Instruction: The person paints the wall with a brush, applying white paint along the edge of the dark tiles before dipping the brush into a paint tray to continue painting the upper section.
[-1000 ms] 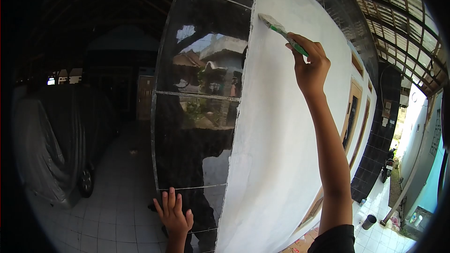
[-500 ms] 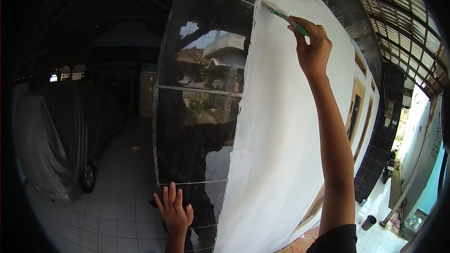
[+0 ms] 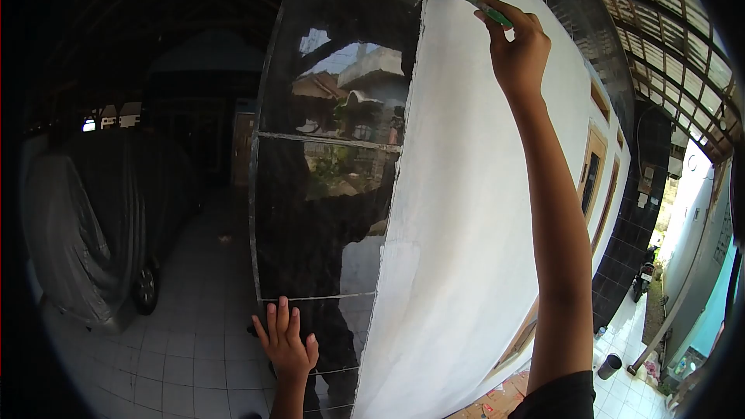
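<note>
In the head view, I see the right hand [image 3: 521, 50] raised, its fingers closed around the green handle of a paintbrush [image 3: 471, 1]. The brush slants up toward the left, its bristle end at the upper part of the white wall [image 3: 458, 186], near the edge where the black tiles [image 3: 330, 225] begin. I cannot tell whether the bristles touch the wall. Low on those glossy tiles, the left hand [image 3: 288, 345] is open, fingers spread and pointing up, holding nothing. Farther left, I see a covered vehicle [image 3: 89, 225] on the tiled floor [image 3: 190, 349].
</note>
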### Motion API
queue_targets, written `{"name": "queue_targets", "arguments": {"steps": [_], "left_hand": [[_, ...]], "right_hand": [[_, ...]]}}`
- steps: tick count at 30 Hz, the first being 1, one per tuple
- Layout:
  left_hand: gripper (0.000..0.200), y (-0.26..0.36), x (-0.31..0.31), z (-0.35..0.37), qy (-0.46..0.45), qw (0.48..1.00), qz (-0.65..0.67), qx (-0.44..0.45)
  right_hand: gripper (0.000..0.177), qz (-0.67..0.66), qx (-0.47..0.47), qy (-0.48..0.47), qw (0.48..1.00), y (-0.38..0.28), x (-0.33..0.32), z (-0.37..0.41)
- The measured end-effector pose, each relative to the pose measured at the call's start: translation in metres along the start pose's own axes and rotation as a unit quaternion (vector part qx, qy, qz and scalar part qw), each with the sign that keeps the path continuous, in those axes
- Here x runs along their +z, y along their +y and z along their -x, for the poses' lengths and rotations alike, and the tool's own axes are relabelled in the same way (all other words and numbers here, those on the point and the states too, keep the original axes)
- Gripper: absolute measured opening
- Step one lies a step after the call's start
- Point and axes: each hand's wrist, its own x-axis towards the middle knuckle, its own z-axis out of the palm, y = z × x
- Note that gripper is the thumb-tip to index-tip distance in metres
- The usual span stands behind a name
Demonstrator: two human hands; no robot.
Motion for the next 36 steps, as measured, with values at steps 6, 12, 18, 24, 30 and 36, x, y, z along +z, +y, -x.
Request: {"name": "queue_targets", "arguments": {"steps": [6, 12, 18, 24, 30, 36], "left_hand": [[0.049, 0.001, -0.001, -0.002, 0.009, 1.000, 0.010, 0.000], [0.048, 0.000, -0.002, -0.003, 0.009, 1.000, 0.008, 0.007], [0.048, 0.001, -0.003, -0.003, 0.007, 1.000, 0.012, 0.006], [0.049, 0.000, -0.001, -0.002, 0.013, 1.000, 0.009, -0.001], [0.049, 0.002, -0.001, -0.005, 0.009, 1.000, 0.014, -0.001], [0.049, 0.001, 0.001, -0.003, 0.005, 1.000, 0.008, 0.001]], "right_hand": [[0.028, 0.000, 0.016, -0.069, 0.997, -0.048, -0.056, 0.061], [0.026, 0.003, 0.001, -0.033, 0.999, -0.046, -0.053, 0.040], [0.026, 0.019, -0.033, -0.058, 0.998, -0.049, -0.052, 0.050], [0.031, 0.015, -0.009, -0.094, 0.995, -0.075, -0.083, 0.082], [0.031, 0.026, -0.015, -0.054, 0.998, -0.057, -0.062, 0.062], [0.037, 0.002, -0.006, -0.120, 0.993, -0.090, -0.092, 0.108]]}}
